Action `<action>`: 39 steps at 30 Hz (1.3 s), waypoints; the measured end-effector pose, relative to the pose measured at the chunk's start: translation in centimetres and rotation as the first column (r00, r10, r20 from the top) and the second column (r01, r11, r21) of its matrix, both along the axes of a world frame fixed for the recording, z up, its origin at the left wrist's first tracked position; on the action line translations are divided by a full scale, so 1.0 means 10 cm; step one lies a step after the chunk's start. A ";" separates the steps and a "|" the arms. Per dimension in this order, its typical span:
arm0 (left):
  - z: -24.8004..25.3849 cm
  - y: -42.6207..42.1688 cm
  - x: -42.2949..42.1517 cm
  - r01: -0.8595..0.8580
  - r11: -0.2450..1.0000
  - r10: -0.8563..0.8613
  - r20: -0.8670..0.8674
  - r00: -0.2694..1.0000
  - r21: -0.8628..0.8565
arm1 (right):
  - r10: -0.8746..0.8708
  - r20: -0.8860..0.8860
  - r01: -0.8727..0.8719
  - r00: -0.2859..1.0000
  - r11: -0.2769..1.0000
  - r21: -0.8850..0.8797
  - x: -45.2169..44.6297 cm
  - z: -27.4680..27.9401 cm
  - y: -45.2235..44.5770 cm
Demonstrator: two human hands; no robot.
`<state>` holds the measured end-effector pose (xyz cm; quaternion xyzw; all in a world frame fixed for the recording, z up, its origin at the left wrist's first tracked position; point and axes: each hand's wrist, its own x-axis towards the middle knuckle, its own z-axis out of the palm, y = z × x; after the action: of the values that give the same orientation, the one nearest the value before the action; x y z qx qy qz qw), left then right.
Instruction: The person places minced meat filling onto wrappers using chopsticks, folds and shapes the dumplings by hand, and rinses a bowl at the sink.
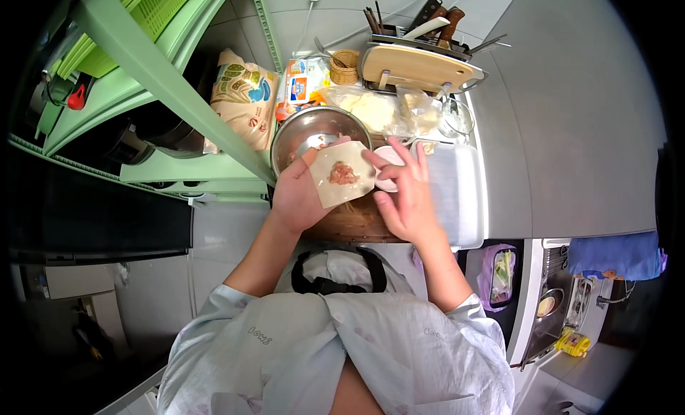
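Observation:
A pale, square wonton wrapper (330,192) with a small mound of pink minced meat (344,173) at its middle rests across the fingers of my left hand (294,194), thumb over its edge. My right hand (408,197) is at the wrapper's right side, fingers spread; one fingertip is at the edge, though whether it touches I cannot tell. Behind the right fingers sits a small white bowl (386,155), partly hidden. A steel mixing bowl (284,133) with some pink meat in it stands behind my left hand. Beneath both hands is a brown wooden board (357,226).
To the right lies a translucent plastic container (457,194). Bagged pale dough or wrappers (367,109), a glass bowl (458,117) and a knife rack with a cutting board (410,67) stand at the back. A green shelf (175,122) and a printed sack (242,94) are left.

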<state>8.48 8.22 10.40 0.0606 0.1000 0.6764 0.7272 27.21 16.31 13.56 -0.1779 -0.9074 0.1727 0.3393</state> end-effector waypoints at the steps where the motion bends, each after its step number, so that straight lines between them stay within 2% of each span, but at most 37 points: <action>1: 0.01 0.00 0.00 0.004 1.000 -0.004 -0.024 1.000 0.025 | -0.006 0.048 0.005 0.999 1.000 0.011 -0.01 -0.01 -0.02; 7: 0.01 -0.01 -0.02 -0.059 0.998 0.060 0.020 0.998 -0.029 | 0.035 0.045 -0.035 0.998 0.999 -0.015 0.22 -0.14 -0.17; 12: 0.04 -0.02 0.01 -0.011 1.000 0.011 0.060 0.998 -0.016 | -0.016 -0.072 0.018 0.997 0.999 0.029 0.18 -0.08 -0.18; 15: 0.05 -0.01 -0.02 0.006 0.999 -0.004 0.064 0.998 -0.036 | 0.027 -0.079 -0.024 0.997 0.999 0.043 0.26 -0.15 -0.17; 16: 0.04 -0.01 -0.02 0.012 0.999 -0.009 0.067 0.998 -0.050 | -0.025 -0.079 0.030 0.997 0.997 0.069 0.25 -0.16 -0.15; 18: 0.06 -0.01 0.00 0.056 0.996 -0.053 0.047 0.997 -0.070 | -0.133 -0.078 0.142 0.988 0.983 0.115 0.23 -0.15 -0.13; 22: 0.16 -0.04 0.05 0.183 0.979 -0.184 -0.006 0.983 -0.090 | -0.076 -0.063 0.085 0.995 0.983 0.164 0.30 -0.07 -0.08; 25: 0.21 -0.06 0.07 0.219 0.973 -0.225 -0.107 0.968 -0.071 | -0.034 -0.065 0.032 0.997 0.999 -0.037 0.26 0.03 -0.02; 26: 0.27 -0.05 0.07 0.307 0.952 -0.249 -0.583 0.773 0.000 | -0.010 -0.059 0.005 0.998 0.996 -0.090 0.24 0.06 0.00; 27: 0.36 -0.02 0.05 0.414 0.910 -0.159 -0.909 0.386 0.017 | 0.014 -0.054 -0.022 0.998 0.989 -0.143 0.22 0.08 0.02; 28: 0.40 -0.01 0.04 0.511 0.859 0.021 -0.996 -0.088 -0.027 | 0.037 -0.051 -0.047 0.998 0.979 -0.198 0.20 0.10 0.03; 29: 0.34 -0.08 0.10 0.440 0.895 -0.197 -0.951 0.240 -0.075 | 0.063 -0.051 -0.073 0.997 0.970 -0.231 0.17 0.12 0.04; 30: 0.31 -0.15 0.17 0.358 0.924 -0.327 -0.761 0.561 -0.134 | 0.083 -0.036 -0.089 0.996 0.968 -0.236 0.14 0.16 0.04; 32: 0.33 -0.20 0.18 0.408 0.911 -0.280 -0.816 0.505 -0.060 | 0.127 -0.006 -0.125 0.992 0.961 -0.248 0.08 0.23 0.04; 33: 0.26 -0.21 0.19 0.434 0.898 -0.326 -0.778 0.537 -0.076 | 0.126 0.009 -0.121 0.992 0.964 -0.236 0.06 0.24 0.04; 36: 0.20 -0.21 0.16 0.464 0.874 -0.385 -0.788 0.480 -0.145 | 0.128 0.034 -0.115 0.991 0.956 -0.268 0.02 0.25 0.02; 39: 0.19 -0.23 0.17 0.453 0.876 -0.415 -0.738 0.532 -0.165 | 0.126 0.001 -0.121 0.992 0.959 -0.256 -0.01 0.24 0.02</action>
<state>10.20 5.88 12.25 0.3754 0.3586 0.3887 0.7611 27.13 16.49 15.93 -0.1645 -0.8898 0.3074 0.2945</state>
